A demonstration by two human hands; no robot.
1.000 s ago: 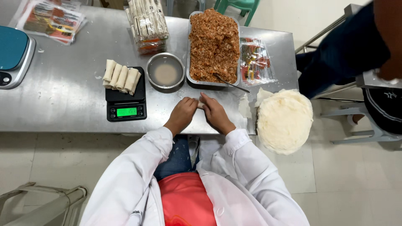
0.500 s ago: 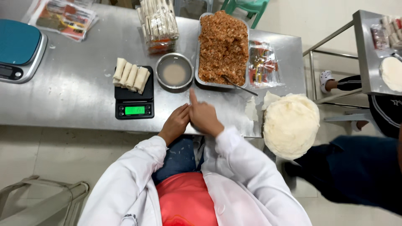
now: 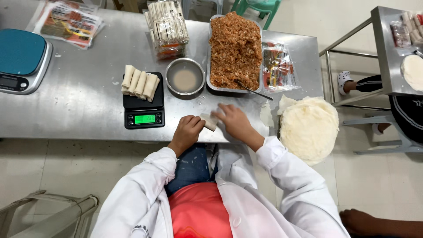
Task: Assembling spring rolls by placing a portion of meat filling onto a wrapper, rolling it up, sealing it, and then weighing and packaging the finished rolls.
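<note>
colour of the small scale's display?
Green, lit, on the black scale; head view shows it.

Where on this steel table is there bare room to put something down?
Bare steel lies between the blue scale and the black scale. Around the bowl, filling tray and both hands, left hand and right hand, it is crowded.

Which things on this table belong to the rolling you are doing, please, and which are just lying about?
In use: left hand, right hand, half-rolled spring roll, wrapper stack, filling tray, paste bowl, black scale.
Lying about: blue scale, printed packets.
</note>
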